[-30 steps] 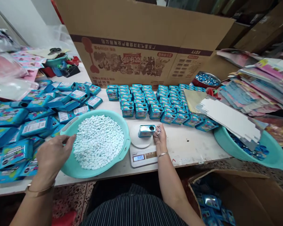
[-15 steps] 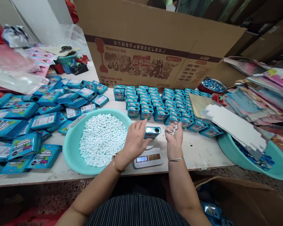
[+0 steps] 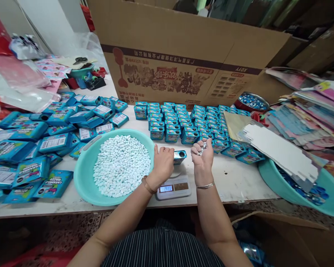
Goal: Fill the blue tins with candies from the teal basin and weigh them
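I seem to be at the weighing step: my half-curled right hand (image 3: 202, 152) holds white sweets (image 3: 203, 148), my left hand (image 3: 163, 163) touches the blue box (image 3: 180, 157) over the scale (image 3: 180, 188), its closure hidden, so steadiness seems needed next.

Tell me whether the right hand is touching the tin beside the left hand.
Apart. The head view shows a strip of pale table between the right hand and the tin.

Just right of centre: a blue tin (image 3: 179, 158), upright over the scale's (image 3: 173, 188) round plate, silvery-topped with a dark round spot, left end behind the left hand (image 3: 163, 163). Farther right: white candies (image 3: 203, 148), bunched in the curled right hand (image 3: 203, 160).
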A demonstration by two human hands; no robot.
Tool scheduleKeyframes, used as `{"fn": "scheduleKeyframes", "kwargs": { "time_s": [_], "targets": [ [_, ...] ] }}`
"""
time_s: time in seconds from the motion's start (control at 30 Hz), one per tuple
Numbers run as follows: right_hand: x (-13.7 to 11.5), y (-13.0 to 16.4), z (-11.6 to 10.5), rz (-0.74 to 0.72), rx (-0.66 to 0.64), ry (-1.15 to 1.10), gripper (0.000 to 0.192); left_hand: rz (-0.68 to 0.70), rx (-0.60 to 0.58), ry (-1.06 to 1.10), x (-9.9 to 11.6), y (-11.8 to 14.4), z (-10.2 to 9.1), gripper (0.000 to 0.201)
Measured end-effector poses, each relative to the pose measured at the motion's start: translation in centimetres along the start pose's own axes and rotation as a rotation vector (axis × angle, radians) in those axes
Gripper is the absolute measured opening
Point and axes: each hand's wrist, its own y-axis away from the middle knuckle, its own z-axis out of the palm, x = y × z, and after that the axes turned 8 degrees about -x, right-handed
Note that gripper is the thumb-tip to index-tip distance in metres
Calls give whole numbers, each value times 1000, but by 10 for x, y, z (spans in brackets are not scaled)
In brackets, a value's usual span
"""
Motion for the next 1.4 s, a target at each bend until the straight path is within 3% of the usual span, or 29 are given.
{"fn": "scheduleKeyframes", "kwargs": {
  "time_s": [0.23, 0.5, 0.87, 1.23, 1.4],
  "targets": [
    [-6, -7, -12, -20, -32, 9, 36, -41, 18, 57, -3, 9, -9, 73],
    [-3, -3, 0, 55, 48, -49, 38, -27, 57, 84, -9, 15, -10, 73],
    [6, 0, 11, -4, 59, 59, 36, -25, 33, 85, -10, 17, -10, 73],
    [14, -4, 10, -11, -2, 120, 40, -17, 23, 89, -13, 16, -11, 71],
    [20, -6, 10, -72, -22, 182, 38, 66, -40, 122, -13, 8, -13, 68]
  ]
}}
